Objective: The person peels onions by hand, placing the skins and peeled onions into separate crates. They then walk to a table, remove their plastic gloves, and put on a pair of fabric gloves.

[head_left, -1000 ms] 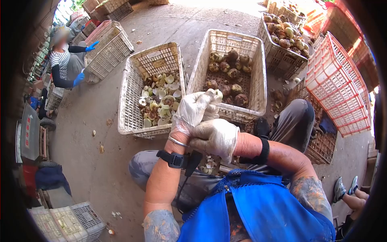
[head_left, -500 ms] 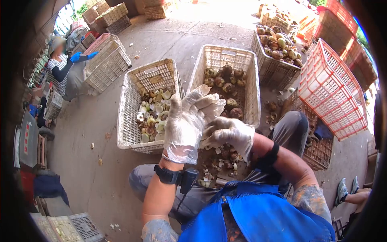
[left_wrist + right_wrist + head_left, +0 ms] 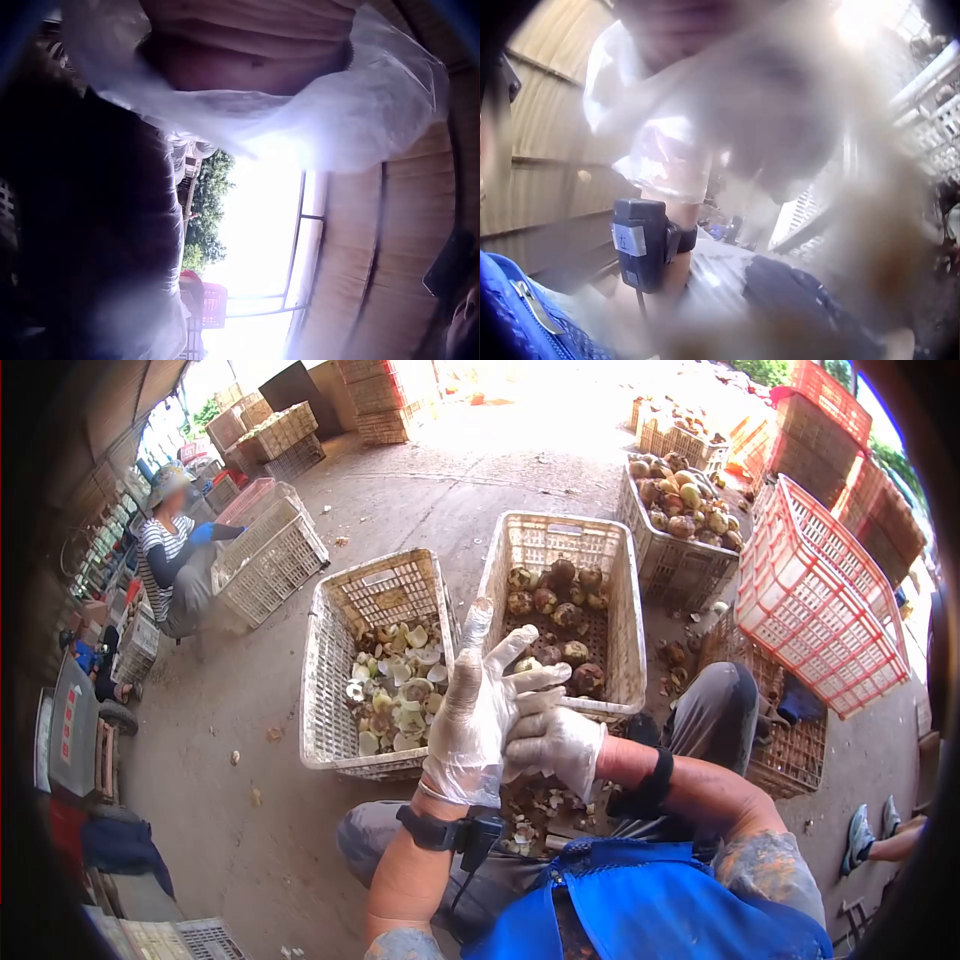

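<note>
Both hands wear thin, pale, soiled gloves and meet above my lap in the head view. My left hand (image 3: 475, 720) is held up with its fingers spread apart, nothing in it. Against its outer edge sits my right hand (image 3: 560, 745), with bent fingers at the left hand's glove; their tips are partly hidden. The left wrist view shows the loose clear glove cuff (image 3: 247, 124) around the wrist. A blurred hand fills much of the right wrist view, above a black wrist camera (image 3: 639, 244).
Ahead stand a crate (image 3: 310, 710) of pale peelings and a crate (image 3: 632, 610) of brown-green round produce. Scraps (image 3: 530, 810) lie between my legs. A heaped crate (image 3: 685, 565) and a red-white crate (image 3: 825, 600) stand to the right. Another person (image 3: 180, 560) sits at the left.
The right hand has let go of the left wrist and shifted to the left hand's outer edge. The left hand has unfolded and spread its fingers. The head view has tilted up.
</note>
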The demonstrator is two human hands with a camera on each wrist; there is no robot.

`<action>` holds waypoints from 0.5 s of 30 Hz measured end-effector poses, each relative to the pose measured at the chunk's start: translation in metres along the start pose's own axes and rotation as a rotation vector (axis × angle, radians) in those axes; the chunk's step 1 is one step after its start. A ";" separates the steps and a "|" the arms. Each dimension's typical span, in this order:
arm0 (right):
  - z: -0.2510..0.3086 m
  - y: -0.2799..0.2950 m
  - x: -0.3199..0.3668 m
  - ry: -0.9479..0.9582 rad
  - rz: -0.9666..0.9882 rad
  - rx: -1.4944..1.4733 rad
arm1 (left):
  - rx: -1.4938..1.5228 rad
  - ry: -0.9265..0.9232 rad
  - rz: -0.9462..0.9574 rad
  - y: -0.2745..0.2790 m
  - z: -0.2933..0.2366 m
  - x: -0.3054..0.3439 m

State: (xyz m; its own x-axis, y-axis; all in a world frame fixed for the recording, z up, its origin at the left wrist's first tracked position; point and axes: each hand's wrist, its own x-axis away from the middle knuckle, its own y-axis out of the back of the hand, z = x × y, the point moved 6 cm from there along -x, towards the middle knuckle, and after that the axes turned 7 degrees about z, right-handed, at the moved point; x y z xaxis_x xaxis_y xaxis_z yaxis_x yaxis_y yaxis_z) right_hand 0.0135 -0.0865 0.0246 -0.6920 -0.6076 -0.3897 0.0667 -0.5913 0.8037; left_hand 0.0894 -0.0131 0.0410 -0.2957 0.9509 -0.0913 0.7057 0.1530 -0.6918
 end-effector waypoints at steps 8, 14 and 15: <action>-0.036 0.069 0.047 -0.623 -0.386 -0.214 | -0.237 0.010 -0.078 -0.005 -0.002 0.004; -0.012 0.087 0.033 -0.558 -0.230 0.057 | -0.334 0.144 -0.049 -0.023 0.010 0.013; -0.010 0.087 0.030 -0.553 -0.192 0.101 | -0.330 0.149 -0.051 -0.031 0.007 0.011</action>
State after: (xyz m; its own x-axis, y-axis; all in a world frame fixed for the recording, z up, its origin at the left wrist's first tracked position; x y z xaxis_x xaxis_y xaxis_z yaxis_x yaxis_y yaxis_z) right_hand 0.0059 -0.1616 0.0779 -0.9585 -0.1121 -0.2622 -0.1469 -0.5940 0.7910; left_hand 0.0594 -0.0091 0.0560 -0.2556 0.9650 0.0592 0.8697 0.2563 -0.4217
